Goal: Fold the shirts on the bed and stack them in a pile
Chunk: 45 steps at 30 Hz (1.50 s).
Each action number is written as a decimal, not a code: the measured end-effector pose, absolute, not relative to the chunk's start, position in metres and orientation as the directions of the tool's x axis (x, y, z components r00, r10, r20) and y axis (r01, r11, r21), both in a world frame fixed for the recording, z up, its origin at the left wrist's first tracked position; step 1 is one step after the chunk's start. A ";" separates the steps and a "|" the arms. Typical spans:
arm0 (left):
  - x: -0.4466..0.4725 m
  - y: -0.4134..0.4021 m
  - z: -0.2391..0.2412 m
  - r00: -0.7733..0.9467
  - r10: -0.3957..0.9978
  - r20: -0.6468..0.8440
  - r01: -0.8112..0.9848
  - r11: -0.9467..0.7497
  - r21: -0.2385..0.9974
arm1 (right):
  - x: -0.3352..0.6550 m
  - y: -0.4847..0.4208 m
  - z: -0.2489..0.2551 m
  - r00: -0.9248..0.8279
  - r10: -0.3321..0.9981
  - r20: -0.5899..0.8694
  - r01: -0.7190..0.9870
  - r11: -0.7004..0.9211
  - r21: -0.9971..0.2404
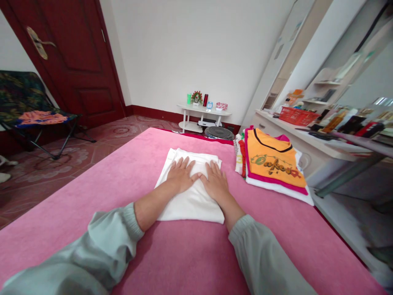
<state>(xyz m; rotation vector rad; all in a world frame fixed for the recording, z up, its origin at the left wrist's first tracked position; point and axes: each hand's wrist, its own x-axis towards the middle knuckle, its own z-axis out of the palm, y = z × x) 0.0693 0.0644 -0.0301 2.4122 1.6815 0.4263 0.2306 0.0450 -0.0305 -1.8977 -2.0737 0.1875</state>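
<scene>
A folded white garment (190,205) lies on the pink bed cover (123,180) in front of me. My left hand (181,175) rests flat on its middle, fingers stretched out and pointing away from me. My right hand (215,180) lies flat beside it, thumb touching the left thumb, fingers spread on the cloth. Neither hand grips anything. Both forearms come from grey-green sleeves at the bottom of the view.
A stack of folded clothes (273,166) with an orange top uppermost sits at the bed's right edge. A counter with a red basket (297,115) runs along the right. A small white table (202,116) stands by the far wall. A folding chair (30,106) and a dark red door (73,57) are at left.
</scene>
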 end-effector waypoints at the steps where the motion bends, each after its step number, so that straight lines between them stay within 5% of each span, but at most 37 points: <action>1: 0.067 0.067 -0.030 0.322 0.937 0.137 0.892 -0.348 0.288 | 0.231 0.046 -0.030 -0.056 0.988 0.146 0.947 0.099 -0.306; 14: 0.017 -0.010 -0.019 0.495 0.866 0.069 0.806 -0.488 0.334 | 0.267 -0.015 -0.008 -0.284 0.959 -0.015 0.885 0.256 -0.388; 19: -0.019 -0.058 -0.004 0.670 0.728 0.146 0.618 -0.656 0.432 | 0.273 -0.073 0.012 -0.325 0.910 0.255 0.801 0.409 -0.437; 23: -0.037 -0.084 -0.006 0.632 0.697 0.338 0.631 -0.716 0.298 | 0.260 -0.109 0.009 -0.447 0.822 0.354 0.778 0.552 -0.299; 27: -0.039 -0.089 0.007 0.653 0.684 0.327 0.674 -0.721 0.162 | 0.253 -0.112 0.015 -0.469 0.802 0.370 0.759 0.580 -0.296; 31: -0.039 -0.102 0.034 0.635 0.702 0.322 0.691 -0.703 0.171 | 0.253 -0.113 0.035 -0.484 0.772 0.413 0.729 0.616 -0.297; 36: -0.037 -0.115 0.032 0.640 0.706 0.303 0.712 -0.693 0.109 | 0.251 -0.128 0.015 -0.480 0.830 0.283 0.755 0.556 -0.348; 45: -0.035 -0.092 0.021 0.642 0.701 0.312 0.691 -0.705 0.162 | 0.254 -0.129 0.016 -0.382 0.847 0.370 0.762 0.515 -0.391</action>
